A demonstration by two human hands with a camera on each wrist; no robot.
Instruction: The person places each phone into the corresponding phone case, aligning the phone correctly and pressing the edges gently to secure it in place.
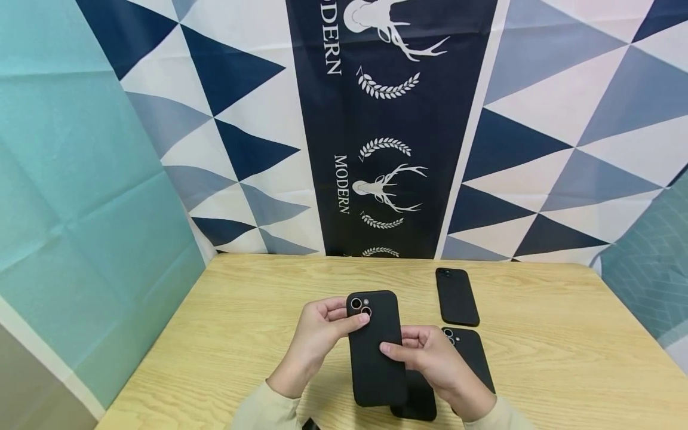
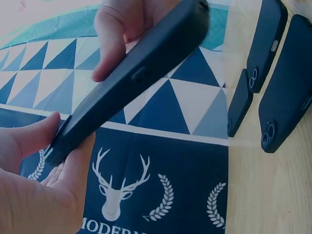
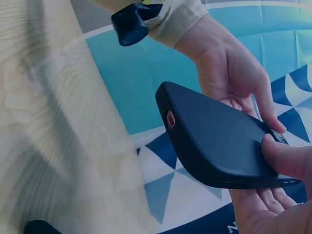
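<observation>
Held above the pale wooden table point(image 1: 226, 334): a matte black phone in a soft case point(image 1: 375, 349), back up, lenses away from the body. Left hand point(image 1: 317, 340) curled round its upper left edge, thumb beside the lenses. Right hand point(image 1: 435, 361) pinching the right edge, thumb on the back. Flat to the right: three more black phone cases, far point(image 1: 457, 297), near point(image 1: 473, 358), and one underneath point(image 1: 416, 400).

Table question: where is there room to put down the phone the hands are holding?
The left half of the table, between the left hand and the teal cloth, is bare wood. So is the right edge past the far case. It is crowded beside the right hand, where more cases lie close.
</observation>
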